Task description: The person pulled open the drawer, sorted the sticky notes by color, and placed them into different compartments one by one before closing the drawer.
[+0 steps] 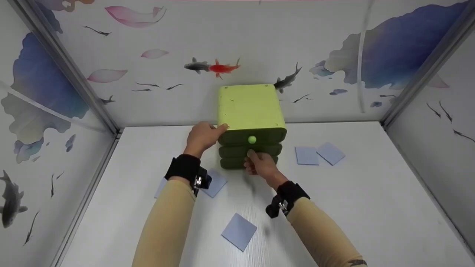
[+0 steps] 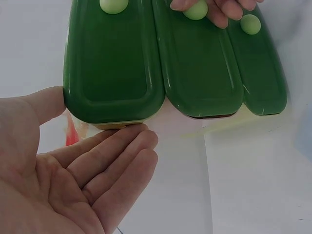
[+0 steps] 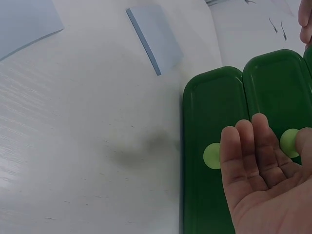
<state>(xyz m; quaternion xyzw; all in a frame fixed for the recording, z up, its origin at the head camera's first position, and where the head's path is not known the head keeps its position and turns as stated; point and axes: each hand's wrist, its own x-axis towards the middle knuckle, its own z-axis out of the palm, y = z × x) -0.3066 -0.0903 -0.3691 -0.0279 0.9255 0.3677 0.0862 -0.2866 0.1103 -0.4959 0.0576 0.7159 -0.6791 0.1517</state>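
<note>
A light green cabinet [image 1: 249,107] with three dark green drawers stands at the back of the white table [image 1: 371,207], all drawers pushed in. My left hand [image 1: 202,136] rests flat against its upper left side, fingers straight [image 2: 117,156] beside the top drawer [image 2: 112,63]. My right hand [image 1: 259,163] is at the middle drawer's front. Its round knob [image 3: 291,142] lies between thumb and straight fingers [image 3: 243,156], with no firm grip visible. The bottom drawer's knob [image 3: 212,156] is just left of the fingers. The top knob [image 1: 252,139] is free.
Several pale blue square sheets lie flat on the table: one near my forearms [image 1: 239,230], one under my left wrist [image 1: 217,182], two right of the cabinet [image 1: 307,155]. Fish-patterned walls close in the back and both sides.
</note>
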